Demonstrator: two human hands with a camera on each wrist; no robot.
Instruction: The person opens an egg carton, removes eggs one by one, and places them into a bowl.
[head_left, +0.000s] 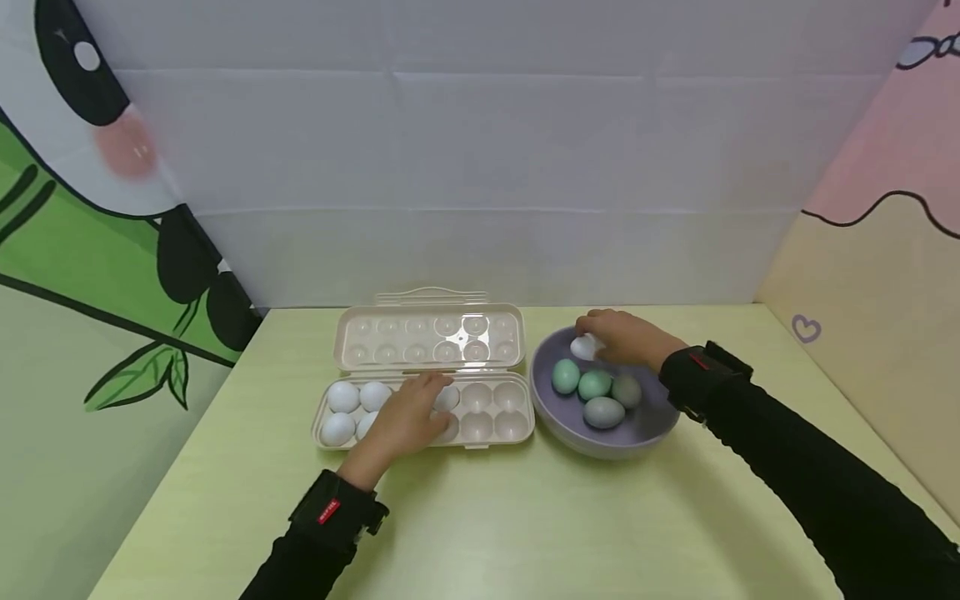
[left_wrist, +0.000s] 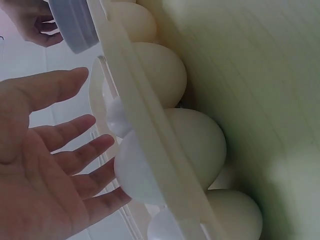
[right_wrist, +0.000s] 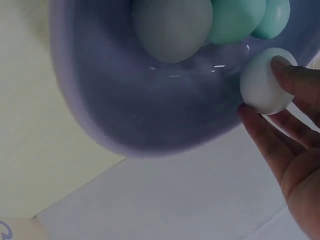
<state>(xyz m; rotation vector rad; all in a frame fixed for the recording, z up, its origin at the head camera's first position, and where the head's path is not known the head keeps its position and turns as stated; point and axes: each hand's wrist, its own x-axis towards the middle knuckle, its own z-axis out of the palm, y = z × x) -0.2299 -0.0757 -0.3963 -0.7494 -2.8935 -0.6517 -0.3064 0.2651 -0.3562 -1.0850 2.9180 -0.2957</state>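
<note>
Egg (right_wrist: 264, 86) pickup, seemingly, from bowl (head_left: 600, 449)
Right hand (head_left: 628, 338) pinches it; left hand (head_left: 408, 419), fingers apart, is over carton (head_left: 513, 427); lifting likely needs gentleness.

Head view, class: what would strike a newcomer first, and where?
Likely the purple bowl right of centre, where the right hand pinches a white egg near green eggs. Left of it, the left hand is over the open carton. A cartoon eye marks the upper left.
</note>
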